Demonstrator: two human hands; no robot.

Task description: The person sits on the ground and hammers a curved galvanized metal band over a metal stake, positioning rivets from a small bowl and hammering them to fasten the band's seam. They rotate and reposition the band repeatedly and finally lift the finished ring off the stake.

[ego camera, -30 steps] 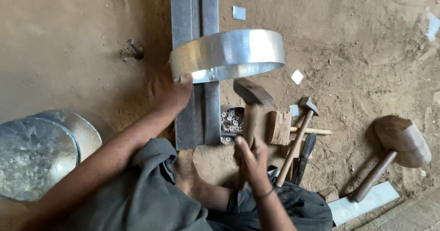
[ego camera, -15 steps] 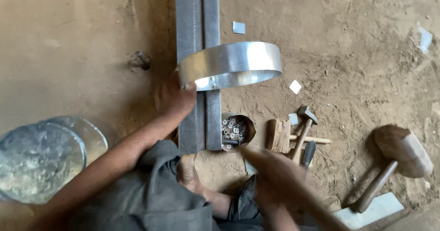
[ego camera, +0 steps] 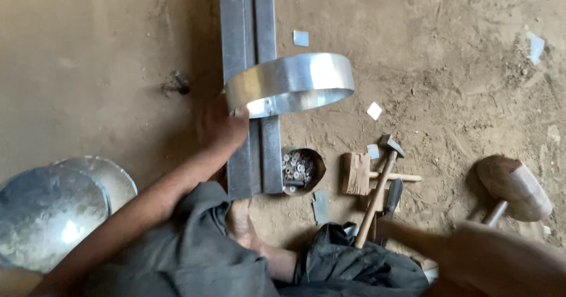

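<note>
**Metal ring held on edge over steel bar**

Shiny sheet-metal ring [ego camera: 290, 83] standing on its rim across the grey steel bar [ego camera: 247, 43], open faces turned up and down, wide span running left to right across the view, crosswise to the bar's long axis, which runs away up the frame. Gripped at its near-left edge by the left hand [ego camera: 223, 126], fingers closed on the band, forearm reaching in from the lower left. Right hand [ego camera: 501, 261] low at the right edge, well apart from the ring, blurred; open or closed, cannot tell.

Beside the bar's near end: small round tin of washers and rivets [ego camera: 300, 168]. To its right on the dirt floor: a wooden block [ego camera: 355, 173], a slim steel hammer [ego camera: 380, 185] with wooden handle, head pointing away. Farther right, a large wooden mallet [ego camera: 514, 186]. At lower left, two round metal discs [ego camera: 53, 211], overlapping. Small scraps of sheet metal [ego camera: 374, 110] scattered on the ground.
</note>
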